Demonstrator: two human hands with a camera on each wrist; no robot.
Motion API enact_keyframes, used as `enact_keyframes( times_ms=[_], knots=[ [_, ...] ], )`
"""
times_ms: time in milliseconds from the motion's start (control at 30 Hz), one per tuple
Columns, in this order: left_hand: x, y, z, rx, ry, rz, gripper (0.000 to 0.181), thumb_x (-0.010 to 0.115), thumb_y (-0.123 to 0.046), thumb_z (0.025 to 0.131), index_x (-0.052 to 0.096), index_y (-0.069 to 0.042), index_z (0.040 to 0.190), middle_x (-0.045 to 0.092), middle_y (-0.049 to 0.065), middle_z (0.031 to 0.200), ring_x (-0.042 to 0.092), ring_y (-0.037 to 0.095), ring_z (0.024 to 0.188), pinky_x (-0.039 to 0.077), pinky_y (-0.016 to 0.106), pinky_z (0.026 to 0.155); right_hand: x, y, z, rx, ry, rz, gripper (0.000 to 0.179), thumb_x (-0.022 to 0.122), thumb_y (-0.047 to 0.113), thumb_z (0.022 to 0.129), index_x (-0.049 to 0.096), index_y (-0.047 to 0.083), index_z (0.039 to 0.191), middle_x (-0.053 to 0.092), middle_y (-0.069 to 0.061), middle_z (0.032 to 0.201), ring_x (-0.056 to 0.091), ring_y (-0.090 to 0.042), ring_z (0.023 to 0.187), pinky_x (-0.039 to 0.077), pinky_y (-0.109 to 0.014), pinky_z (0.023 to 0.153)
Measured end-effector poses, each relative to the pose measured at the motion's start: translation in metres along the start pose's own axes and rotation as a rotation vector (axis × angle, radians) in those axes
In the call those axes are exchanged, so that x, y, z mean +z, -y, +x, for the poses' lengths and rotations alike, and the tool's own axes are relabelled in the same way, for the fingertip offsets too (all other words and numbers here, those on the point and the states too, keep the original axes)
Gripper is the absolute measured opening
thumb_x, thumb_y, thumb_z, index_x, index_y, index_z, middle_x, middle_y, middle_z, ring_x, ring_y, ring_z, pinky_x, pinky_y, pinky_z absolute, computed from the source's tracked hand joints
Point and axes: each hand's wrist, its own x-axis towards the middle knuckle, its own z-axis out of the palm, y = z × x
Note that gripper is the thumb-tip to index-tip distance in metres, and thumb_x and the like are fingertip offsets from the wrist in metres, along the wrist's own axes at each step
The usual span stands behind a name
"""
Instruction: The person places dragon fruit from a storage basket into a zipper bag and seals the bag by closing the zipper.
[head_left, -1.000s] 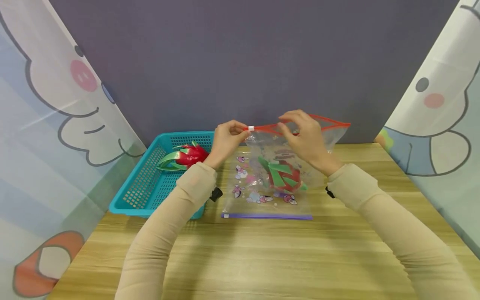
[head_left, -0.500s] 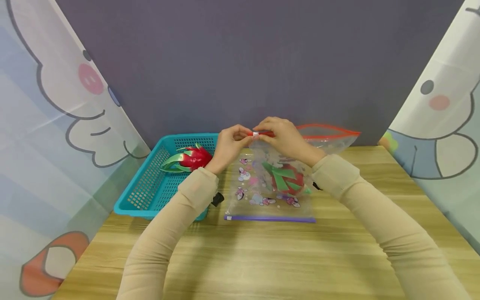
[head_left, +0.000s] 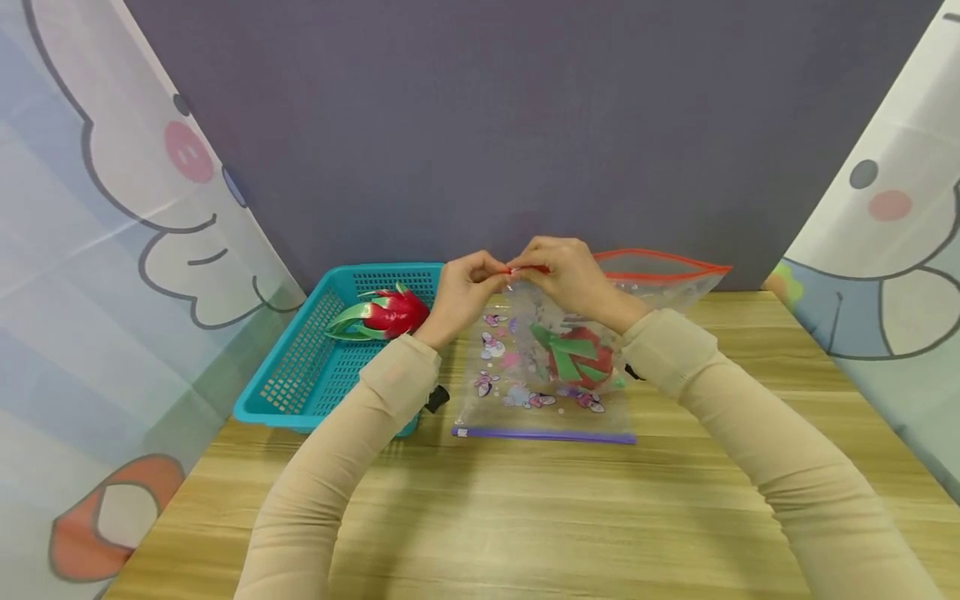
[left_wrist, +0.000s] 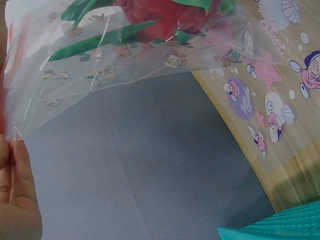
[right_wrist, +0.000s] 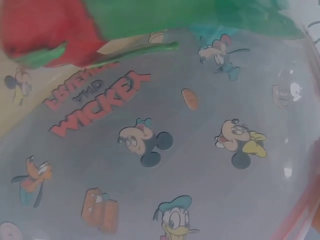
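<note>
A clear slider zip bag (head_left: 525,304) with a red zip hangs from both hands, its zip gaping toward the right. My left hand (head_left: 463,292) pinches the zip's left corner. Close against it, my right hand (head_left: 566,275) pinches the zip at the slider, which the fingers mostly cover. Inside the bag lies a red dragon fruit (head_left: 592,354) with green leaves, seen through the plastic. In the left wrist view, fingertips (left_wrist: 22,165) grip the bag's corner by the red strip. Cartoon prints on the plastic fill the right wrist view.
A second zip bag (head_left: 480,408) with a purple zip lies flat on the wooden table (head_left: 525,517), under the hanging one. To the left stands a turquoise basket (head_left: 251,412) with another dragon fruit (head_left: 397,313) in it. A dark grey wall rises behind.
My right hand has moved left from the bag's opening to the slider beside my left hand, and now pinches there. In the last half second both hands have barely moved.
</note>
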Motion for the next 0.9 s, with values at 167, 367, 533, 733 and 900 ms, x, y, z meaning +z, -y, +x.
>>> enact_keyframes(
  times_ms=[167, 367, 533, 733, 900],
  knots=[
    [-0.001, 0.002, 0.0, 0.017, 0.003, -0.03, 0.009, 0.064, -0.004, 0.084, 0.066, 0.003, 0.087, 0.069, 0.019, 0.089, 0.067, 0.027, 0.076, 0.056, 0.029, 0.068, -0.002, -0.001, 0.0, -0.008, 0.013, 0.023, 0.013, 0.07, 0.006, 0.078, 0.073, 0.001, 0.09, 0.066, -0.007, 0.08, 0.061, -0.014, 0.063, 0.048, -0.024, 0.054],
    [0.001, 0.004, 0.001, 0.044, 0.011, -0.05, 0.008, 0.063, -0.003, 0.084, 0.066, 0.003, 0.087, 0.069, 0.02, 0.089, 0.067, 0.026, 0.075, 0.056, 0.037, 0.071, -0.007, -0.002, 0.001, -0.007, 0.05, 0.051, 0.013, 0.07, 0.004, 0.077, 0.073, 0.001, 0.089, 0.067, -0.007, 0.079, 0.06, -0.013, 0.062, 0.047, -0.023, 0.053],
    [0.004, 0.006, 0.0, 0.056, 0.001, -0.038, 0.008, 0.064, -0.005, 0.084, 0.066, 0.002, 0.087, 0.069, 0.019, 0.089, 0.067, 0.029, 0.075, 0.056, 0.033, 0.068, -0.009, -0.005, -0.001, -0.005, 0.067, 0.047, 0.011, 0.071, 0.006, 0.078, 0.073, 0.002, 0.088, 0.067, -0.007, 0.078, 0.056, -0.011, 0.058, 0.044, -0.022, 0.05],
    [0.007, 0.005, 0.002, 0.02, 0.008, -0.042, 0.01, 0.065, -0.007, 0.084, 0.067, 0.002, 0.088, 0.069, 0.019, 0.09, 0.067, 0.034, 0.081, 0.056, 0.038, 0.071, -0.009, -0.007, -0.003, -0.025, 0.035, 0.041, 0.009, 0.072, 0.004, 0.077, 0.073, 0.001, 0.085, 0.066, -0.007, 0.076, 0.051, -0.01, 0.052, 0.039, -0.02, 0.046],
    [0.006, -0.007, -0.002, -0.004, 0.016, -0.027, 0.011, 0.064, -0.004, 0.084, 0.066, 0.005, 0.089, 0.068, 0.021, 0.091, 0.065, 0.038, 0.082, 0.055, 0.029, 0.067, -0.007, -0.009, -0.006, -0.046, 0.0, 0.056, 0.008, 0.073, 0.004, 0.076, 0.073, 0.002, 0.083, 0.066, -0.006, 0.074, 0.052, -0.008, 0.052, 0.039, -0.019, 0.046]
  ],
)
